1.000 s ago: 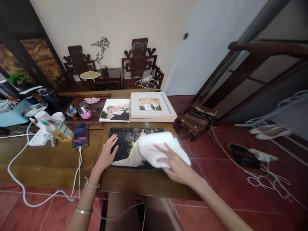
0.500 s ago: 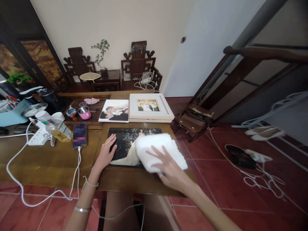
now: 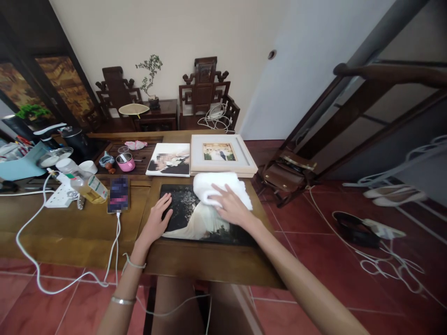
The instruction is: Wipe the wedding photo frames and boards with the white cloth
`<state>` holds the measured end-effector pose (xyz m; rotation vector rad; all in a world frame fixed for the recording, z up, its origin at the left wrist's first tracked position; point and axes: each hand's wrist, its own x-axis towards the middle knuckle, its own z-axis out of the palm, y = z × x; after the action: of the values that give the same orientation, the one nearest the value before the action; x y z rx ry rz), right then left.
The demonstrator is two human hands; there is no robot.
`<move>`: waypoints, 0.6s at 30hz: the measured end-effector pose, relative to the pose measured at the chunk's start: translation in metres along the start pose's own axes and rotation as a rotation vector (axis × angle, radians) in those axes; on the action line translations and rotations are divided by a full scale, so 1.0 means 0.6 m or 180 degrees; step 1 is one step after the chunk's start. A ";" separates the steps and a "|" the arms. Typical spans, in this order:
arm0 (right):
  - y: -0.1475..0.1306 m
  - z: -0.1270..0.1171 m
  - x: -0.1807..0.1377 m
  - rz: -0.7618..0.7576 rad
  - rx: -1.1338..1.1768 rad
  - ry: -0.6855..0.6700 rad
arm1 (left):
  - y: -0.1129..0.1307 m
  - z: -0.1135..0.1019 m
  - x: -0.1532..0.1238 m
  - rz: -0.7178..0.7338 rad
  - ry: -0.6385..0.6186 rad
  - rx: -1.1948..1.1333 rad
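A dark photo panel (image 3: 195, 228), printed with a figure in a long pale dress, lies flat on the wooden table. My left hand (image 3: 159, 218) rests at its left edge, fingers apart and holding nothing. On the panel's upper right part sits a folded white towel (image 3: 235, 186), which hides that portion of the picture. My right hand (image 3: 230, 204) presses on the towel from above and has hold of it, its fingers partly spread over the cloth.
Behind the panel are a white photo canvas (image 3: 171, 160) and a framed picture (image 3: 223, 151). To the left are a phone (image 3: 118, 195) on a white cable, an oil-coloured bottle (image 3: 89, 186), a power strip (image 3: 59, 195) and a pink cup (image 3: 125, 162). A brown bag (image 3: 286, 174) is beyond the right edge.
My right hand and the towel have moved away from me and a little left, uncovering the panel's lower right part. My left hand stays at the left edge.
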<state>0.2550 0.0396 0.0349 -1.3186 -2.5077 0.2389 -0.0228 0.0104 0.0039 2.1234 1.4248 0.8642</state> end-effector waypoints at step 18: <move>-0.125 -0.015 -0.158 -0.0741 0.0534 -0.0488 | 0.002 0.005 -0.001 -0.0028 0.0028 0.0004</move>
<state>0.2508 -0.0805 0.0472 -0.9680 -2.6709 0.5022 -0.0200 0.0094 0.0029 2.1154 1.4382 0.8706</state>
